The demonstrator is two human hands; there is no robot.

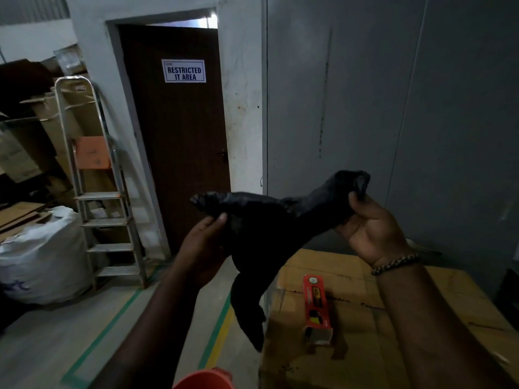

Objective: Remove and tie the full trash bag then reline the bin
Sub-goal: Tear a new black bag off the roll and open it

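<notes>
A crumpled black trash bag (261,228) hangs in the air at the middle of the view, still bunched, with a loose tail drooping toward the floor. My left hand (203,245) pinches its left end between thumb and fingers. My right hand (370,228), with a bead bracelet at the wrist, grips the raised right end. A red-orange bin rim (205,379) shows at the bottom edge, below my left forearm. The rest of the bin is out of frame.
A large cardboard box (365,346) stands at lower right with a red carton (316,307) lying on it. A metal stepladder (104,192), a full white sack (42,254) and stacked cartons fill the left. A brown door (179,136) is ahead, a grey wall to the right.
</notes>
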